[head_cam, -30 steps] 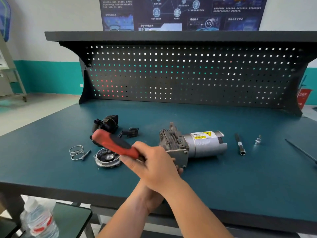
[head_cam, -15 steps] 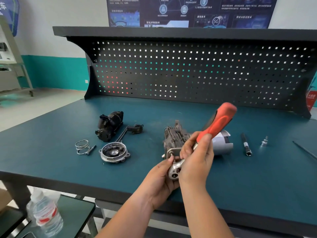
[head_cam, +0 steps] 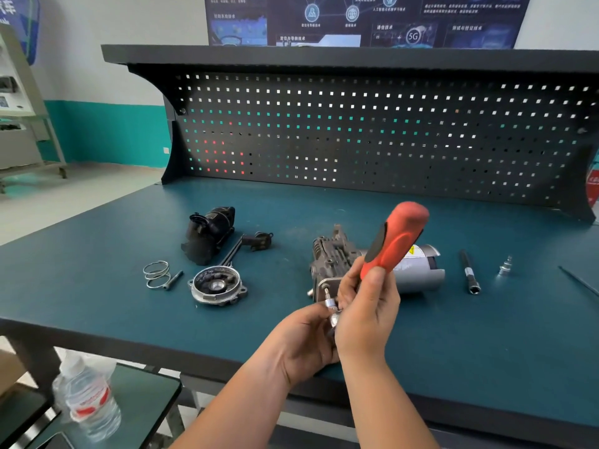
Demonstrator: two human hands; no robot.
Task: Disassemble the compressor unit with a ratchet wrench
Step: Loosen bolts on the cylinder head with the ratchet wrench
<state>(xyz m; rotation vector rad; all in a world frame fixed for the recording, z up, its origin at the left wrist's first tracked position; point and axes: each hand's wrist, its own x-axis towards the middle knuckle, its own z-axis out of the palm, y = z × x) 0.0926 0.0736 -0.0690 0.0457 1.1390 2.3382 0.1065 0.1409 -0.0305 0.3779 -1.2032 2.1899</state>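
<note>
The right hand (head_cam: 366,306) curls round the lower end of the red-handled ratchet wrench (head_cam: 397,238), its handle tilted up and right, while the left hand (head_cam: 301,341) pinches the small socket (head_cam: 330,301) at its head, just nearer than the compressor unit (head_cam: 334,257) lying on the bench (head_cam: 486,351)

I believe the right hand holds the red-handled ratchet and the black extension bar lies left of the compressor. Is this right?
Not quite: the head view shows the black extension bar lying right of the compressor, not left. The right hand does hold the red-handled ratchet.
</note>
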